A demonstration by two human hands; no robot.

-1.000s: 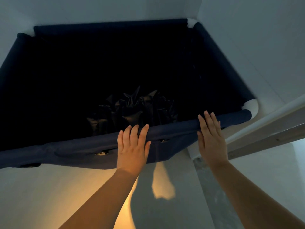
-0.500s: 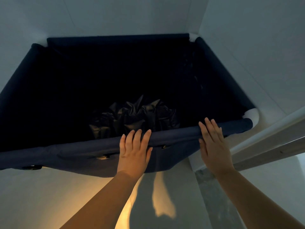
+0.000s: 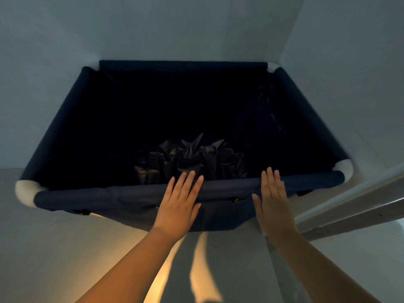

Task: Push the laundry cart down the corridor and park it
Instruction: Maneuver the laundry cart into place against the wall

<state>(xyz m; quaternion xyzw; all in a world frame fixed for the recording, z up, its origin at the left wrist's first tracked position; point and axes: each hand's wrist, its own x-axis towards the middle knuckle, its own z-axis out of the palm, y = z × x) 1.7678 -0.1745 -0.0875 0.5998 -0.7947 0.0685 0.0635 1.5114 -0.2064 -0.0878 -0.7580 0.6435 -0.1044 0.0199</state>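
The laundry cart [image 3: 113, 197] is a dark blue fabric bin on a frame with white corner joints, seen from above and filling the middle of the view. A crumpled black bag [image 3: 190, 158] lies at its bottom. My left hand [image 3: 179, 204] lies flat against the near rim, fingers straight and slightly spread. My right hand [image 3: 273, 202] presses flat on the same rim further right, fingers together. Neither hand curls around the rim.
White walls close in behind the cart and along its right side, meeting at a corner [image 3: 282, 51]. A white door frame or rail [image 3: 349, 206] runs diagonally at the right. Pale floor with a warm patch of light [image 3: 161, 278] lies below my arms.
The cart has moved further from me toward the back corner, and its near left white corner joint has come into view. Both hands stayed flat on the near rim.
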